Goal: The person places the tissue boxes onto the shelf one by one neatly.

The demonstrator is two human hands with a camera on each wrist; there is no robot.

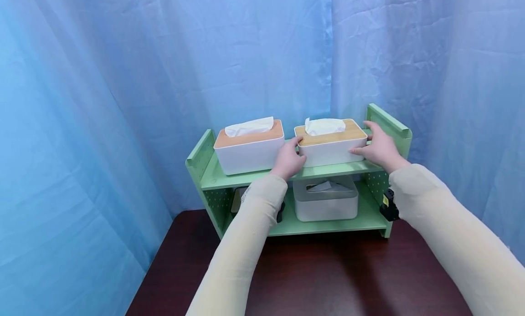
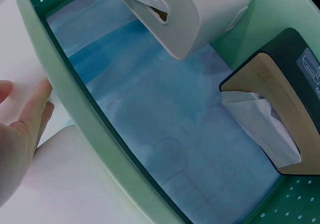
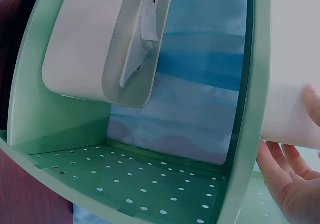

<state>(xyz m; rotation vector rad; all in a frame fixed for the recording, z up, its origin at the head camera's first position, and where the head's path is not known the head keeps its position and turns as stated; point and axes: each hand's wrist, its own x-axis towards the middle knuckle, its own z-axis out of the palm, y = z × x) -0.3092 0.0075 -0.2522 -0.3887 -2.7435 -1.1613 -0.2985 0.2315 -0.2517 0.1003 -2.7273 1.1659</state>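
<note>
A white tissue box [image 1: 333, 155] with a light wood lid and a tissue sticking out stands on the top shelf, right of centre. At its left end my left hand [image 1: 288, 159] grips the corner, fingers in the gap between two boxes. My right hand [image 1: 381, 148] holds the opposite end, thumb on the front face and fingers around the side. In the right wrist view, fingers [image 3: 272, 170] lie against the box's end. Left of my left hand sits a similar white tissue box [image 1: 249, 158] with an orange-brown lid.
The green two-tier shelf [image 1: 328, 227] stands on a dark red-brown table [image 1: 311, 270]. Its lower tier holds a white tissue box with a grey lid [image 1: 326, 210] and a dark tissue box with a tan face [image 2: 260, 79]. Blue curtains [image 1: 262, 56] hang behind.
</note>
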